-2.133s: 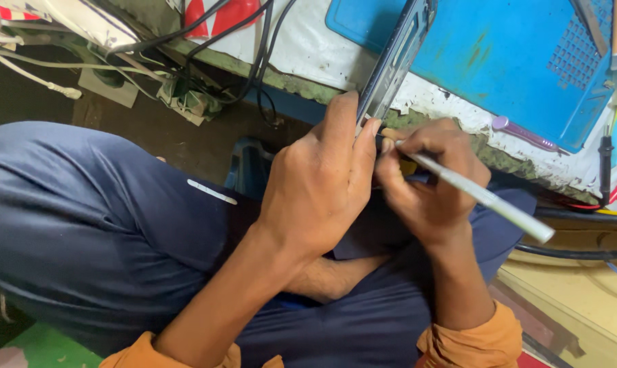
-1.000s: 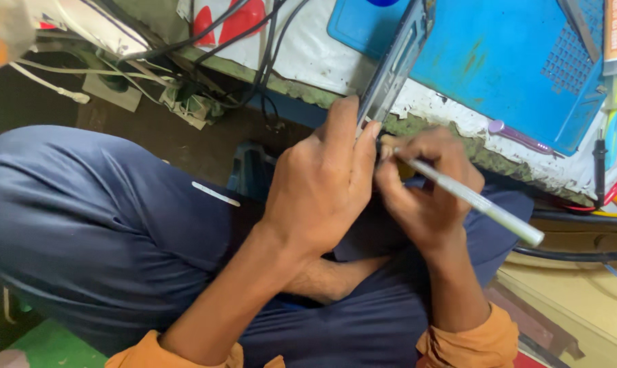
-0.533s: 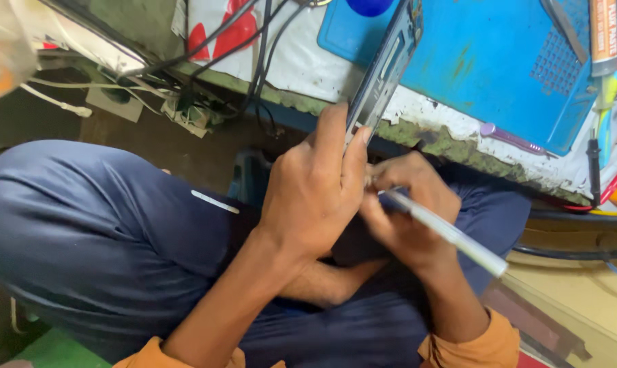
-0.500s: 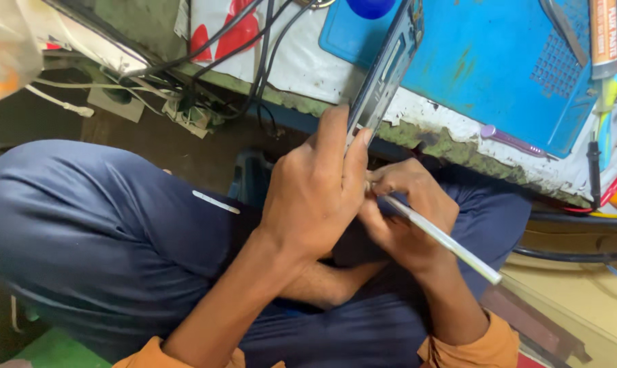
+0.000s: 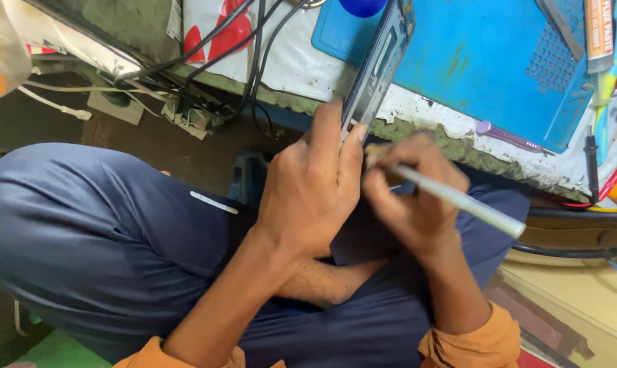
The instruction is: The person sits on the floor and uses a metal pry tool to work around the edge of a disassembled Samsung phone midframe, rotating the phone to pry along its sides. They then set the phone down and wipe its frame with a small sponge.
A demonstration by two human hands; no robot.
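The left hand point(image 5: 315, 191) grips a slim dark phone frame point(image 5: 376, 65), thin and rectangular, holding it on edge with its lower end in the fingers and its upper end rising over the blue silicone repair mat point(image 5: 485, 61). The right hand point(image 5: 417, 197) is closed pen-fashion around a thin white metal pen-shaped tool point(image 5: 458, 201), whose tip points at the lower edge of the frame, just beside the left thumb; the exact contact point is hidden behind the fingers. Both hands hang in front of the worktop point(image 5: 302, 68), below the mat's near edge and above the person's lap in dark blue trousers point(image 5: 104, 238).

The step in hand looks like working the tool tip along or into the lower edge of the frame. The next move likely calls for a steady left grip and small, controlled pressure at the tip.

Against the picture from two seconds ago, the frame stands in much the same grip. The tool's free end then pointed lower and farther from the mat; now the shaft lies closer to the hands.

A purple slim stylus-like tool point(image 5: 506, 135) lies at the mat's near edge, black cables point(image 5: 254, 41) to its left.
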